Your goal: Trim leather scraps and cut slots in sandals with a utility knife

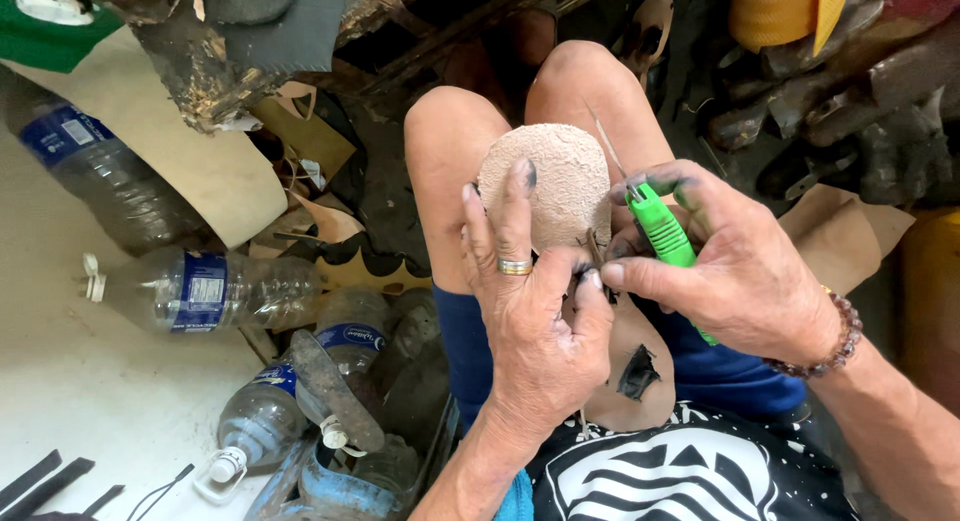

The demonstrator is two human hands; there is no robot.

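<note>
Left hand (535,311) clamps the tan sole (560,186) on the knees — right hand (735,266) grips a green-handled awl (660,231).

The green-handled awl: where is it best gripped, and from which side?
Grip the green handle on its ribbed forward part, just behind the metal needle, coming from the right as the right hand does. The needle points up and away over the tan sole piece, which the left hand holds from the left.

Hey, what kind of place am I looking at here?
Probably a cobbler's workshop: a shoe sole held on the knees, a green-handled awl in the right hand, and leather offcuts lying around.
</note>
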